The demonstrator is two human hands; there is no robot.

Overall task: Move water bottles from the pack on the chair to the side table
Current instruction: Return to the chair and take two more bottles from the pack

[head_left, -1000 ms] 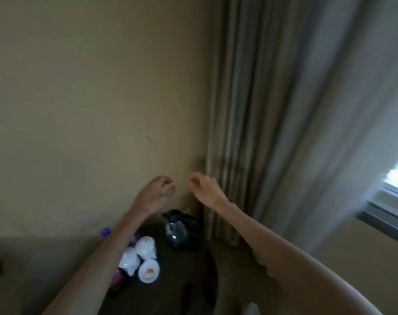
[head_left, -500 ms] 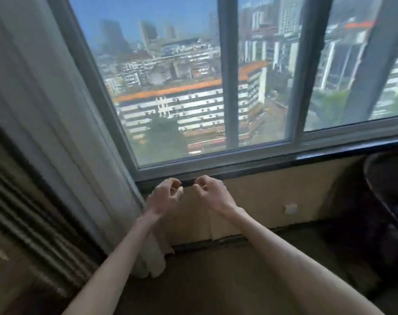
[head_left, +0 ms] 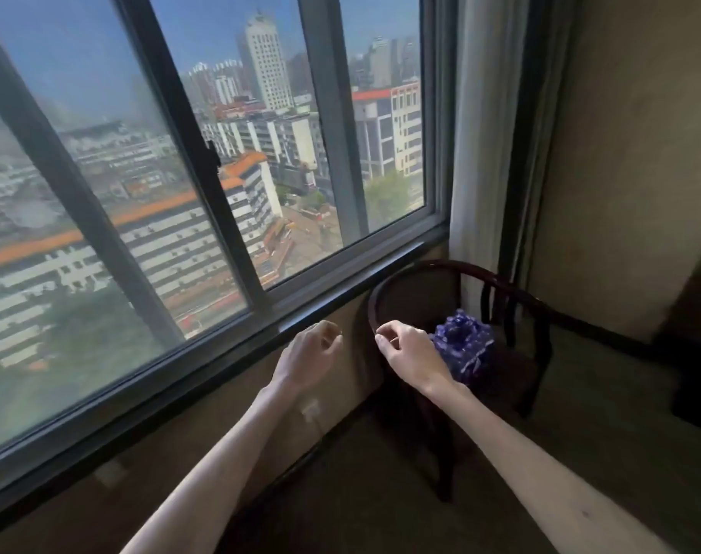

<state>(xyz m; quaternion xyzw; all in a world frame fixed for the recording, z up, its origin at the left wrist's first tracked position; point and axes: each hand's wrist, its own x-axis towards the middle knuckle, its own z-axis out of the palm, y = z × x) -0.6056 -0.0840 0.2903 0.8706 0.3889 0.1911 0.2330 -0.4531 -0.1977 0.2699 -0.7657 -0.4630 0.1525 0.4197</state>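
A pack of water bottles (head_left: 464, 347) in blue-purple plastic wrap sits on the seat of a dark wooden chair (head_left: 496, 285) with a curved back, right of centre. My right hand (head_left: 410, 353) hovers just left of the pack, in front of the chair's rim, fingers loosely curled and holding nothing. My left hand (head_left: 310, 357) is a little further left, below the window sill, also curled and empty. The side table is out of view.
A large window (head_left: 204, 185) with dark frames fills the left and centre, with a dark sill (head_left: 320, 309) below it. A pale curtain (head_left: 488, 125) hangs behind the chair. Beige wall stands at right, a dark furniture edge (head_left: 696, 345) at far right, carpet below.
The view has swung right, from the side table corner, past the curtain and window, to the chair with the pack. Both hands stay raised, curled and empty in front of me.
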